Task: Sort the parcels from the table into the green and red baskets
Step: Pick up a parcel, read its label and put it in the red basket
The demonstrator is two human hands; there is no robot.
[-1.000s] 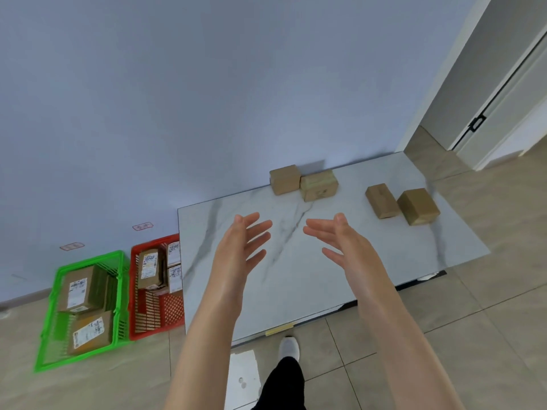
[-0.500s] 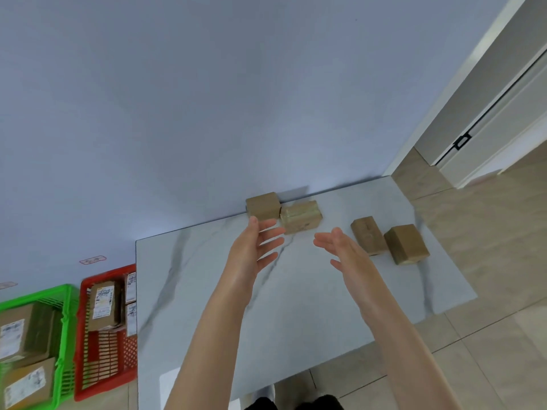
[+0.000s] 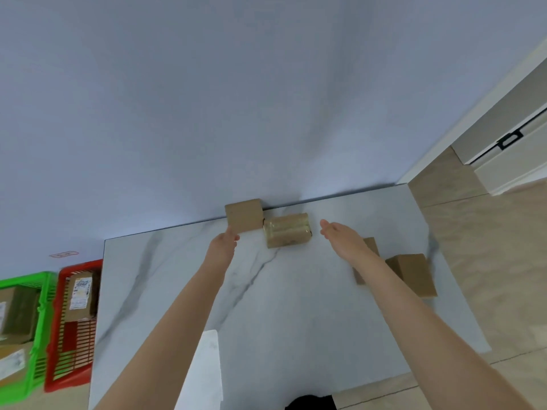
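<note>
At the bottom edge, a dark piece of the person's clothing (image 3: 307, 404) was seen, and two bare forearms were stretched forward over the white marble-patterned table (image 3: 281, 306). On the floor to the left of the table, a green plastic slatted basket (image 3: 43, 315) and a red plastic slatted basket (image 3: 77, 266) were set side by side; labelled cardboard parcels (image 3: 80, 294) were seen inside both. Near the table's right edge, a plain brown cardboard box (image 3: 413, 272) was placed, and just beside it a second brown cardboard box (image 3: 370, 245) was partly hidden by the right forearm. The right hand (image 3: 340, 235) was held released, fingers straight, with nothing grasped, near the right end of a tape-wrapped brown parcel (image 3: 287, 230) but apart from it. The left hand (image 3: 223, 247) was likewise unclenched, its fingers extended to the lower left corner of a square plain cardboard box (image 3: 244, 216); whether contact was made cannot be told. These two far parcels were set touching each other at the table's back edge, against the pale blue wall (image 3: 207, 99).
</note>
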